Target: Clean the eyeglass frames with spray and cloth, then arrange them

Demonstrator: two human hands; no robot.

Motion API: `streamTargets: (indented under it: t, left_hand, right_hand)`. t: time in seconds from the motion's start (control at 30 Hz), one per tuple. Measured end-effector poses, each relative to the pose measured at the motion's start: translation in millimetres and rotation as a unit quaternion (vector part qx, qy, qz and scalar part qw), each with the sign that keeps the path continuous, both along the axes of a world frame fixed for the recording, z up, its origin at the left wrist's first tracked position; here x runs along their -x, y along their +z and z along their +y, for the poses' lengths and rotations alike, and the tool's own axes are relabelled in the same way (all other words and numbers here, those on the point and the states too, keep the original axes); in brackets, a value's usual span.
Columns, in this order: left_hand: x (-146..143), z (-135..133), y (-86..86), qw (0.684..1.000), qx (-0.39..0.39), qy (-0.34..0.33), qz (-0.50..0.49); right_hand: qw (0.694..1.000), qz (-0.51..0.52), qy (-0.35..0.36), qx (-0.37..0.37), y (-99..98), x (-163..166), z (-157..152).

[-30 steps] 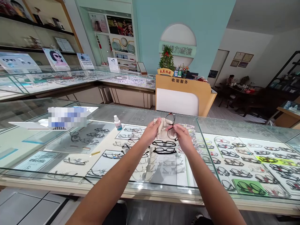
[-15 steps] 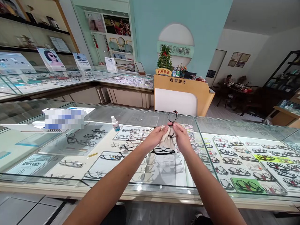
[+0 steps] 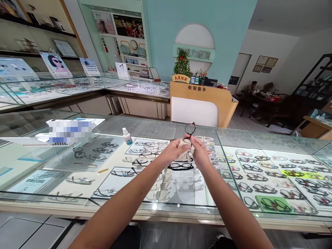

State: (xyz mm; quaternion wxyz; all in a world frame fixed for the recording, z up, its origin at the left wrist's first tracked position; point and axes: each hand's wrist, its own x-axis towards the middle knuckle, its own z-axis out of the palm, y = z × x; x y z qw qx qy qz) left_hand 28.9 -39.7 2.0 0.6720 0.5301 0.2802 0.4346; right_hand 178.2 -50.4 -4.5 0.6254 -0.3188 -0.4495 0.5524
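Over the glass display counter (image 3: 160, 202) both my hands meet at a pair of black-framed glasses (image 3: 190, 128). My left hand (image 3: 175, 151) is closed on a beige cloth (image 3: 184, 155) and presses it against the lower lens. My right hand (image 3: 199, 152) pinches the frame, and one round lens sticks up above my fingers. Inside the case under my hands lie several black frames (image 3: 180, 166) in rows.
A small white dropper bottle (image 3: 127, 136) stands on the counter glass to the left, with a white sign stand (image 3: 36, 138) further left. A wooden cashier desk (image 3: 202, 103) with a small plant stands beyond. A person sits at a table far right (image 3: 252, 88).
My left hand has bunched the cloth and moved it right and up along the lens. The glasses have risen a little, with the upper lens now clear above my fingers.
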Motion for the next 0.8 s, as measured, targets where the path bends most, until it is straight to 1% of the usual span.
streamTargets:
  t: [0.17,0.4,0.5,0.67,0.73,0.8]
  left_hand:
    - [-8,0,-5.2,0.998,-0.020,0.057,-0.027]
    - [-8,3,-8.2,0.987,-0.083,0.134,0.014]
    - [-5,5,-7.3,0.990,-0.064,0.124,0.017]
    - [0,6,-5.1,0.998,0.003,0.064,0.001]
    - [1,5,-4.5,0.999,0.006,0.044,0.000]
    - [1,4,-4.3,0.999,-0.006,0.046,-0.005]
  right_hand:
    - [0.996,-0.066,-0.015,-0.059,-0.8,1,-3]
    - [0.992,-0.081,-0.008,-0.097,2.1,0,-4]
    - [0.992,-0.079,-0.014,-0.095,0.6,-3,-1]
    - [0.994,-0.068,-0.021,-0.084,-0.1,-6,1]
    - [0.994,-0.071,-0.022,-0.081,1.1,-6,0]
    - [0.993,-0.081,-0.022,-0.085,2.8,-5,-1]
